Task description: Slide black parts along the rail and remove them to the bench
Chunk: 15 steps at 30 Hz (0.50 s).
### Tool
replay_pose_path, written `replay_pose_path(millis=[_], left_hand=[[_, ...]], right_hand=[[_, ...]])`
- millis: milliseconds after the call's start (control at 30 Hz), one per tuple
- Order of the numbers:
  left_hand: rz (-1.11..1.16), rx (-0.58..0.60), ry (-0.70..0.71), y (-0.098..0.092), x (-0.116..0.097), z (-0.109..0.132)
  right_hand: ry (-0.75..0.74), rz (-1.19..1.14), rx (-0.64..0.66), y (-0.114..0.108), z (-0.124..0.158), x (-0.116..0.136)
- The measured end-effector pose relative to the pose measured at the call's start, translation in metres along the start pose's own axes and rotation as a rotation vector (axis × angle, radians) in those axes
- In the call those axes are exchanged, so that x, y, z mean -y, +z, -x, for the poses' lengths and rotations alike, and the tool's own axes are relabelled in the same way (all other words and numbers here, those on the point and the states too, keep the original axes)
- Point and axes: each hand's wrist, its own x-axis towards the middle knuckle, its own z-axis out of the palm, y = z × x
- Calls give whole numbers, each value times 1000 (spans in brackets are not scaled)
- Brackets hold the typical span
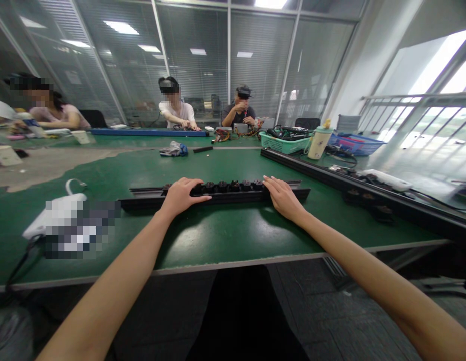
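Note:
A long black metal rail point(233, 198) lies crosswise on the green table, with a row of black socket modules point(223, 186) along its middle. My left hand point(182, 194) is closed around the left part of this row, thumb along the front and fingers over the top. On the right end of the row, my right hand point(281, 195) rests with its fingers stretched out, the fingertips touching the last module. Part of the rail is hidden under both hands. Behind the modules, a second thin strip point(145, 190) shows at the left end.
A white adapter-like device point(56, 213) with a cable sits at left. A long black rail point(353, 185) runs along the right, near loose black parts point(368, 199). Farther back are a green basket point(280, 144), a bottle point(319, 144), a crumpled cloth point(173, 149) and several people.

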Motion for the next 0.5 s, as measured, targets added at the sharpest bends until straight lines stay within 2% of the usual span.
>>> replay_pose_path(millis=[500], left_hand=[[-2, -6, 6, 0, -1, 0]], right_hand=[[10, -67, -38, -2, 2, -7]])
